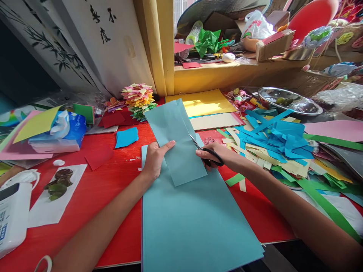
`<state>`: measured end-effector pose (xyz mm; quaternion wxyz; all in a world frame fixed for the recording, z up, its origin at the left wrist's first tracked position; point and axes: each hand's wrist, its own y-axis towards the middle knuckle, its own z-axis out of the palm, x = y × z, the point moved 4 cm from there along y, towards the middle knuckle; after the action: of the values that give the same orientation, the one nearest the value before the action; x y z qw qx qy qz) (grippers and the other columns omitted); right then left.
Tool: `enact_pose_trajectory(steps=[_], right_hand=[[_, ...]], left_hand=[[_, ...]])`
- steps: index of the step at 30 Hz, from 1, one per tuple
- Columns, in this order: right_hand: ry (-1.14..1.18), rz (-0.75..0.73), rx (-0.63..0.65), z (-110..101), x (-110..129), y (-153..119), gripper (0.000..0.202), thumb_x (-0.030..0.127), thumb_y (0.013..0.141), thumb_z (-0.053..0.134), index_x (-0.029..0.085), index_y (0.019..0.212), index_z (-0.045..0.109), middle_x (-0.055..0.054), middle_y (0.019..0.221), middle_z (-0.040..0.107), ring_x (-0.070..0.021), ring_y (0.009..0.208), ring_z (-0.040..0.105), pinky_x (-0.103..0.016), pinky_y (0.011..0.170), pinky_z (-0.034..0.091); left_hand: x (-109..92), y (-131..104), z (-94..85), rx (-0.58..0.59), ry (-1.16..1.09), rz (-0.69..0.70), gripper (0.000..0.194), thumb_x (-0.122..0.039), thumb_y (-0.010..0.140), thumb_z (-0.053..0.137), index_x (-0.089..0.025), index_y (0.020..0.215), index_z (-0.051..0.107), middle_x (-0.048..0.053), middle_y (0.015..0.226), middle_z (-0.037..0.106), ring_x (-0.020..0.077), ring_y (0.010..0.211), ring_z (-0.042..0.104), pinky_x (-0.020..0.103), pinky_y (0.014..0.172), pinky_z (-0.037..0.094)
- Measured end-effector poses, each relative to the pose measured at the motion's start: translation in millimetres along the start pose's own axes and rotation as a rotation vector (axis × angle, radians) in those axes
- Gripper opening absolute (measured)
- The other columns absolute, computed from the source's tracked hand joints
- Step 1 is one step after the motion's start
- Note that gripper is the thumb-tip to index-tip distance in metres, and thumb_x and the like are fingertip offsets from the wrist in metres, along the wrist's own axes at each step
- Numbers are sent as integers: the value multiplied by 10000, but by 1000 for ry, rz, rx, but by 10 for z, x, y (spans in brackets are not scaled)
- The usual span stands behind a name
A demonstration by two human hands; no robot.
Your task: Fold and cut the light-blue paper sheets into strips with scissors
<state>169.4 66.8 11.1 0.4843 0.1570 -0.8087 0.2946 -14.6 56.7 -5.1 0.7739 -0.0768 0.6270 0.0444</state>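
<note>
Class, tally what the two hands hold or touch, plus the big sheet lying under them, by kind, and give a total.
Hands: 2, left hand and right hand
Scissors: 1, in the right hand
Folded teal paper strip: 1, held by the left hand
Large teal paper sheet: 1
Total: 5

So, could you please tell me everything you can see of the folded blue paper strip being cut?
The folded blue paper strip is matte, light teal sheet paper, long and narrow, with layers fanning apart at its far end. It lies angled over a larger teal sheet on the red table. The left hand pinches its left edge; the right hand works black-handled scissors, blades open against its right edge.
</note>
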Motion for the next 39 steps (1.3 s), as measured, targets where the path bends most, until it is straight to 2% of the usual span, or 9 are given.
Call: enact_pose_trajectory(steps=[4, 8, 17, 27, 33, 39], right_hand=[[22, 2, -59, 8, 5, 7, 505, 650, 679, 536, 162, 559, 489, -12, 505, 546, -90, 416, 418, -233, 415, 259], [66, -17, -84, 26, -12, 11, 503, 656, 681, 527, 168, 577, 471, 8, 512, 509, -88, 419, 411, -235, 422, 259], [99, -37, -131, 63, -6, 10, 533, 680, 665, 528, 176, 551, 401, 35, 487, 406, -74, 410, 361, -238, 425, 219], [139, -66, -172, 85, -25, 3, 548, 688, 634, 554, 184, 544, 360, 48, 507, 301, -69, 442, 301, -233, 409, 166], [151, -90, -201, 92, -38, 12, 554, 672, 609, 590, 190, 536, 326, 55, 514, 264, -65, 449, 270, -235, 409, 145], [147, -86, -204, 101, -45, 16, 528, 636, 649, 586, 190, 540, 325, 56, 509, 265, -67, 449, 273, -234, 407, 150]], left_hand=[[-44, -48, 57, 20, 20, 25, 235, -313, 590, 745, -129, 621, 604, -9, 622, 612, 113, 557, 547, 228, 538, 463], [-35, -54, 64, 37, 28, 36, 234, -319, 591, 744, -130, 659, 624, -1, 659, 621, 132, 607, 561, 259, 588, 485], [10, -13, 30, 11, 69, 45, 261, -334, 574, 752, -124, 613, 602, -5, 601, 586, 122, 550, 529, 257, 534, 475], [-12, -41, 50, 6, 87, 42, 256, -342, 575, 750, -128, 678, 655, 15, 667, 625, 150, 612, 564, 263, 563, 477], [-26, -38, 46, -25, 97, 67, 310, -337, 549, 760, -133, 492, 534, -29, 501, 508, 93, 478, 464, 225, 466, 420], [-32, -51, 63, 13, 132, 55, 298, -345, 573, 747, -138, 529, 538, -34, 506, 486, 83, 474, 434, 216, 450, 397]])
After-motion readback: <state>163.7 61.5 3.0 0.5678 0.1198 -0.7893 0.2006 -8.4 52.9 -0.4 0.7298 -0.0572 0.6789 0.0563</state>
